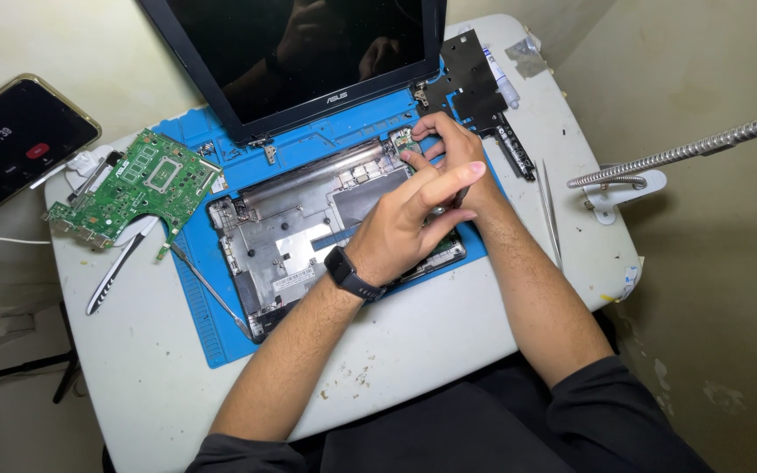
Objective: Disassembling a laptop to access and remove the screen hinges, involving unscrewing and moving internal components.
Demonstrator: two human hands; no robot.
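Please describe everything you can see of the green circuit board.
The green circuit board lies flat and tilted on the table's left side, partly over the blue mat. It has an irregular outline, a pale rectangular socket near the middle, small chips and metal connectors along its edges. No hand touches it.

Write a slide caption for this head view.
Both hands, left and right, work inside an opened laptop on a blue mat.

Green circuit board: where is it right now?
Head view, left side: the green circuit board lies on the table, overlapping the left edge of the blue mat, between the phone and the opened laptop base.
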